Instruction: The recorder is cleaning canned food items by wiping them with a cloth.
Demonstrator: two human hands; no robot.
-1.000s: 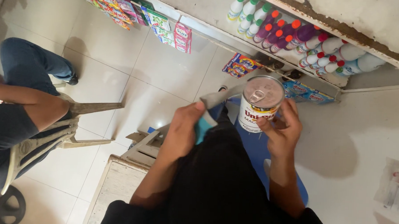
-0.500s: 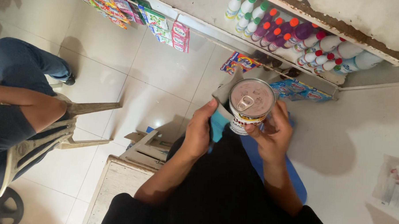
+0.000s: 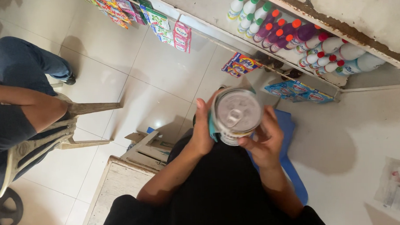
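Note:
I hold a round tin can [image 3: 236,114] with a silvery pull-tab lid upright in front of me, its top facing the camera. My right hand [image 3: 263,141] grips the can's lower right side. My left hand [image 3: 203,128] presses a teal cloth [image 3: 213,126] against the can's left side. The can's label is mostly hidden by my hands and the lid. Below my hands are my dark shirt and lap.
A shelf [image 3: 256,37] holds rows of white and purple bottles [image 3: 295,38] and colourful packets [image 3: 124,5]. A seated person [image 3: 18,115] on a plastic chair is at left. An open cardboard box [image 3: 150,146] and blue stool [image 3: 291,160] lie below on the white tile floor.
I have brought the can closer and tilted its lid toward the camera. My left hand moved the cloth from beside the can onto its left side.

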